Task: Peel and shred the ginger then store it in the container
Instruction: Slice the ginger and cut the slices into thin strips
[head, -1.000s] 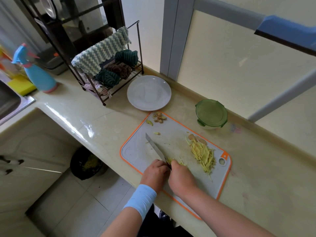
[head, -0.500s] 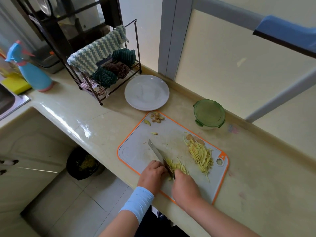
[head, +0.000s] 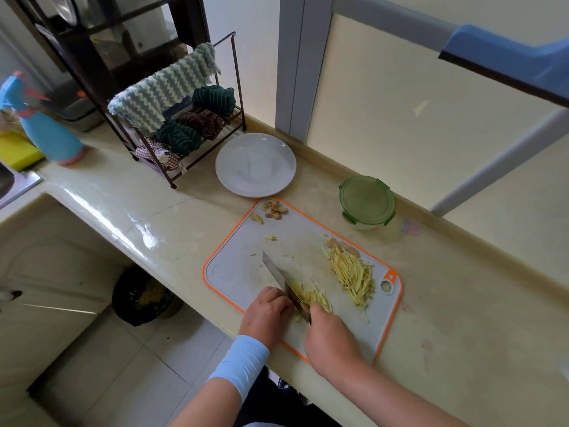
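Observation:
A grey cutting board [head: 234, 272] with an orange rim lies on the counter. My right hand [head: 331, 337] grips the handle of a knife [head: 278, 277], whose blade points away from me to the left. My left hand [head: 266, 312] sits just left of the blade, fingers curled down on the ginger piece, which is mostly hidden. Fresh ginger strips [head: 311, 298] lie right of the blade. A bigger pile of shredded ginger [head: 354, 275] lies at the board's right side. Ginger peels [head: 274, 209] sit at the far corner. The round container [head: 366, 200] with its green lid on stands beyond the board.
A white plate [head: 255, 164] lies left of the container. Behind it stands a wire rack [head: 175, 118] with cloths. A blue spray bottle [head: 43, 127], a yellow sponge [head: 15, 149] and a sink corner [head: 12, 180] are far left. A black bin [head: 144, 297] stands on the floor below.
The knife has kept chopping and more strips now lie right of the blade. Both hands stay at the board's near edge.

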Demonstrator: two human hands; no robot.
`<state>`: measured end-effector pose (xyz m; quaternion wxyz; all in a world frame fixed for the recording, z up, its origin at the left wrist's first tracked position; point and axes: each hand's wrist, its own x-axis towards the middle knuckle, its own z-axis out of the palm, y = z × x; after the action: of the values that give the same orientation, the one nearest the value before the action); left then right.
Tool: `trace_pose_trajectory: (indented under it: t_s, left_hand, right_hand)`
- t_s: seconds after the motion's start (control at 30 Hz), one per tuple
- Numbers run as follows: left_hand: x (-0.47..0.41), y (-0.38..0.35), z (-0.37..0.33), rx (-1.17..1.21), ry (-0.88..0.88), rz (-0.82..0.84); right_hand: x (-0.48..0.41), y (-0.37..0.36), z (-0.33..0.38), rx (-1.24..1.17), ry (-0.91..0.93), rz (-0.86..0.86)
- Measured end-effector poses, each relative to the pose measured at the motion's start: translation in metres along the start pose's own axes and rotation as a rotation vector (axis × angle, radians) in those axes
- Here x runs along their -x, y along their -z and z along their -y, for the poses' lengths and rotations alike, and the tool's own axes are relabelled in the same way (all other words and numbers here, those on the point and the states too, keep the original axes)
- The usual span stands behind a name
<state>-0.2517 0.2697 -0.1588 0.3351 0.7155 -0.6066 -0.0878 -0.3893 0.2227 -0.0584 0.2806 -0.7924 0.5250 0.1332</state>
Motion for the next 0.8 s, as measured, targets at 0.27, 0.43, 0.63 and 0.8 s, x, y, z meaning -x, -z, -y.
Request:
trace_pose_trajectory:
  t_s: [0.27,0.43,0.63,0.8]
  left_hand:
    - [-0.002,-0.001,0.0,0.022,-0.027,0.008]
    - [-0.003,0.001,-0.004,0.005,0.001,0.027]
    - [-0.002,0.001,0.001,0.029,0.01,0.039]
    - [-0.003,0.001,0.0,0.031,0.007,0.025]
  right_hand:
    - [-0.016,-0.001,0.013,-0.021,0.004,0.039]
    - [-0.03,0.003,0.028,-0.045,0.018,0.003]
    - [-0.014,0.0,0.014,-0.042,-0.001,-0.025]
    - [0.001,-0.005,-0.001,0.005,-0.021,-0.003]
